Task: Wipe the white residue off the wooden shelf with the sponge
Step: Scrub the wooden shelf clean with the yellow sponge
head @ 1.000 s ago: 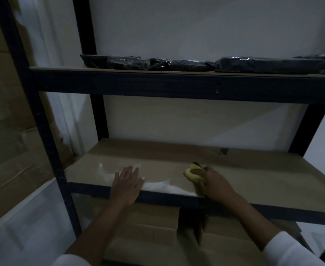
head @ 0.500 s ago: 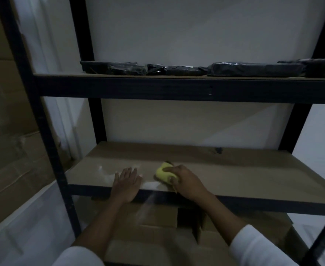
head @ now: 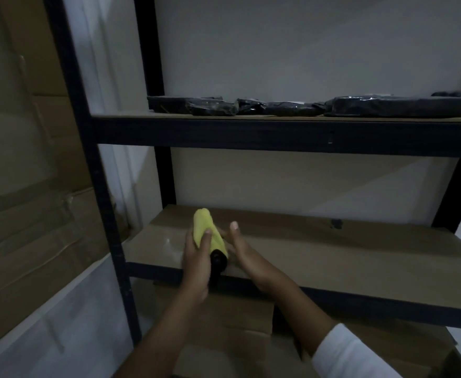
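Observation:
I hold the yellow sponge (head: 205, 228) upright above the front left part of the wooden shelf (head: 333, 257); its dark scouring side (head: 218, 261) shows at the lower end. My left hand (head: 196, 268) is wrapped around the sponge from the left. Just right of the sponge is my right hand (head: 241, 251), thumb raised and fingers spread; whether its fingertips touch the sponge I cannot tell. A faint pale smear of white residue (head: 166, 242) shows on the shelf left of my hands.
The black metal upright (head: 98, 214) stands close to my left arm. The upper shelf (head: 251, 135) carries several black wrapped packages (head: 300, 107). Cardboard boxes (head: 232, 323) sit under the wooden shelf, and a large carton (head: 27, 186) stands at the left.
The sponge has gone from my right hand wiping leftward on the shelf into my left hand and is lifted off the board. The bright white patch by the front edge no longer shows.

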